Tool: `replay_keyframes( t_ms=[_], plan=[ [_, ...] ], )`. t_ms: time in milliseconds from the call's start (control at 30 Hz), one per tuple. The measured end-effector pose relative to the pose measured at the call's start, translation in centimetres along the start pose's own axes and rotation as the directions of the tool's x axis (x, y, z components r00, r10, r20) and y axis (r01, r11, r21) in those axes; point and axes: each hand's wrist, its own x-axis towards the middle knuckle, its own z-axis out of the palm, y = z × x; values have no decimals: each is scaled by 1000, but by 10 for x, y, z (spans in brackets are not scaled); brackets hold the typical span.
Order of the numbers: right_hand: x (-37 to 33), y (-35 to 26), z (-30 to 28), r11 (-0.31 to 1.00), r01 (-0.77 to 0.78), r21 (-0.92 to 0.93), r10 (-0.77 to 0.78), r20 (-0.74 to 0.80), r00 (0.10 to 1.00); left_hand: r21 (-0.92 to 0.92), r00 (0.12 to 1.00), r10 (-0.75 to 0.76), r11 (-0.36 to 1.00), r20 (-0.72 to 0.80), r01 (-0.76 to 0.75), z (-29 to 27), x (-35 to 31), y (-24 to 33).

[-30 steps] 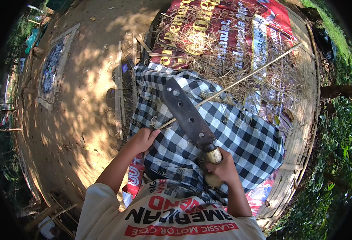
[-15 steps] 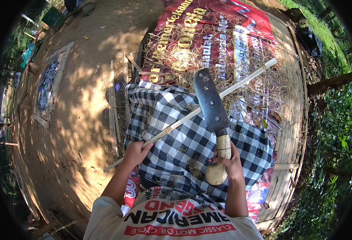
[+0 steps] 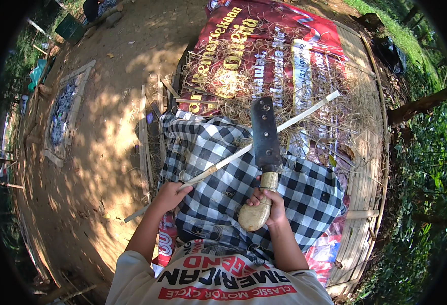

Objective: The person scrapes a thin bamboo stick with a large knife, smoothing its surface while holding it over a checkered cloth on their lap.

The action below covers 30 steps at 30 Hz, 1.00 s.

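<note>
Right now your left hand [image 3: 170,195] sits left of centre in the frame, its fingers clenched around a long pale bamboo strip [image 3: 256,143] near the strip's lower end. That strip runs slantwise from the lower left, where its tip pokes out past your hand over the bare dirt ground [image 3: 101,137], up to the upper right, where its far end lies over a heap of thin curled shavings [image 3: 264,81]. Your right hand [image 3: 266,201] is just right of centre, fingers wrapped tight on the light rounded wooden handle of a broad dark-bladed cleaver [image 3: 265,134]; the handle's bulbous butt sticks out below your fist. The blade stands nearly upright in the picture, pointing toward the top of the frame, and it crosses the strip near the strip's middle; whether the edge actually touches the strip you cannot tell. Both hands hover over a black-and-white checked cloth [image 3: 304,193] across your lap. Beyond it, in the upper middle, a red printed banner [image 3: 284,35] lies spread on a slatted bamboo platform [image 3: 365,168], strewn with the shavings.
</note>
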Motion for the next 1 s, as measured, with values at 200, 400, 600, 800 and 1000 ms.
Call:
replay_keyframes(
  t_ms=[200,400,600,800,1000],
  plan=[
    [-5,1,6,883,110,-456,-138,-29,990,-61,1000,-9,998,26,11,4,4,-4],
    [-21,-15,21,199,126,-972,-292,64,954,-96,990,-91,990,103,101,4,15,-5],
    [3,-37,27,-384,227,-895,-172,310,935,-233,970,-99,960,224,152,-6,28,6],
    [29,-43,32,-699,350,-624,8,483,876,-114,913,-221,955,342,274,-9,36,-11],
    [42,-48,20,-729,399,-556,36,551,834,-332,818,-228,831,529,446,-8,46,-24]
  ],
)
